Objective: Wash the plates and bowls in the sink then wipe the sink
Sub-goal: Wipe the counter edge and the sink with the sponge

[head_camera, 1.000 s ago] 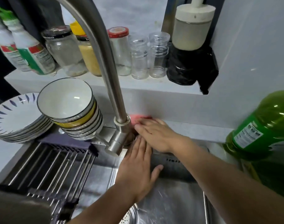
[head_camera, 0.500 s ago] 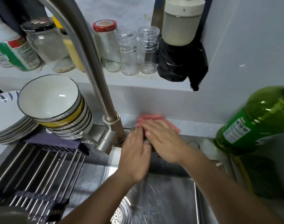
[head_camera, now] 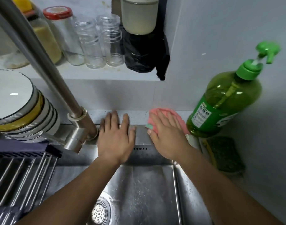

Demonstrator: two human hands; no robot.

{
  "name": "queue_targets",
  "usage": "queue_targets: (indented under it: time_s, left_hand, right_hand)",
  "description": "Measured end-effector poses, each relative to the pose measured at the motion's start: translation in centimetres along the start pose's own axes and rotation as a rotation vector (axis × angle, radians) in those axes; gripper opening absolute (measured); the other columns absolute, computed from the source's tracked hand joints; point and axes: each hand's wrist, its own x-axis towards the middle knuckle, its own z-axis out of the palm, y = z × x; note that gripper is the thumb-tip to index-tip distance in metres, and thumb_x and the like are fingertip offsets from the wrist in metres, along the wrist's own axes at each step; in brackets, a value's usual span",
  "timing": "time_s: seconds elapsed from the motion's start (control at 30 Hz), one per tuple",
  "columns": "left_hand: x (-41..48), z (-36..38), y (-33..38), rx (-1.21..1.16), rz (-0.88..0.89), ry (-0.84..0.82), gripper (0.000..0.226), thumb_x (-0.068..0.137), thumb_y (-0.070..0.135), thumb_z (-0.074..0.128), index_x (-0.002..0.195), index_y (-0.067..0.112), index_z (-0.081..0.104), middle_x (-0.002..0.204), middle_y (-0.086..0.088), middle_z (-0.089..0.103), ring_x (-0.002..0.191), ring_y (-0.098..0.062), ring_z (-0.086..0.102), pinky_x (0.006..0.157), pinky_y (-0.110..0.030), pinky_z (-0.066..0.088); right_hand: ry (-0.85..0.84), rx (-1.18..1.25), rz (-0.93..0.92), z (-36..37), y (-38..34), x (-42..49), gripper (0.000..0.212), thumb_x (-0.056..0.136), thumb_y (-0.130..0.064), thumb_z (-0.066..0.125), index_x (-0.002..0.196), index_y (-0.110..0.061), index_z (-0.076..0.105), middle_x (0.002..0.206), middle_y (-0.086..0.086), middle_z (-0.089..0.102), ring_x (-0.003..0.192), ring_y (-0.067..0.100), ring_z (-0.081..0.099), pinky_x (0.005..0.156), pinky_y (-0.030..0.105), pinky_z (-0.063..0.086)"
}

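Sink (head_camera: 144, 189) rim, right hand (head_camera: 167, 137) flat on pink cloth (head_camera: 174, 117)

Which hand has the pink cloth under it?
The right hand. It lies flat on the pink cloth, next to the green soap bottle. The left hand rests bare on the sink's back edge, nearer the tap.

I count two hands: left hand (head_camera: 116, 137), right hand (head_camera: 167, 137). One pink cloth (head_camera: 176, 117). One bowl stack (head_camera: 22, 108). One green soap bottle (head_camera: 225, 101). One faucet (head_camera: 57, 82). Two clear empty jars (head_camera: 90, 44), (head_camera: 112, 41). One sink (head_camera: 144, 189).
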Motion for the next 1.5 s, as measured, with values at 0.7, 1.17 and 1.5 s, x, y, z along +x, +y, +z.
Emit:
queue_targets:
  time_s: [0.7, 1.17, 1.5]
  left_hand:
    - [-0.9, -1.5, -0.9, -0.202, 0.092, -0.024, 0.075, 0.098, 0.064, 0.026, 0.154, 0.016, 0.034, 0.164, -0.023, 0.028, 0.155, -0.038, 0.015, 0.127, -0.055, 0.011]
    - [-31.4, -1.4, -0.9, -0.481, 0.381, -0.112, 0.047, 0.096, 0.045, 0.047, 0.127, 0.016, 0.066, 0.131, -0.008, 0.064, 0.120, -0.029, 0.062, 0.107, -0.034, 0.036]
    - [-38.2, 0.7, -2.1, -0.252, 0.445, -0.053, 0.043, 0.095, 0.044, 0.045, 0.118, 0.016, 0.067, 0.122, -0.009, 0.066, 0.120, -0.030, 0.061, 0.113, -0.046, 0.032]
  right_hand:
    - [0.335, 0.382, -0.003, 0.1, 1.6, -12.7, 0.057, 0.076, 0.020, 0.051, 0.119, -0.012, 0.072, 0.109, 0.001, 0.070, 0.100, 0.012, 0.059, 0.093, 0.029, 0.049]
    - [0.083, -0.231, 0.424, 2.1, 1.1, -27.0, 0.062, 0.092, -0.051, 0.033, 0.142, -0.021, 0.054, 0.155, 0.004, 0.047, 0.137, 0.033, 0.048, 0.104, 0.056, 0.040]
    - [0.061, -0.187, 0.890, 2.4, -2.7, -33.9, 0.076, 0.102, -0.060, 0.020, 0.159, -0.011, 0.018, 0.167, 0.015, 0.010, 0.144, 0.035, 0.021, 0.114, 0.053, 0.023]
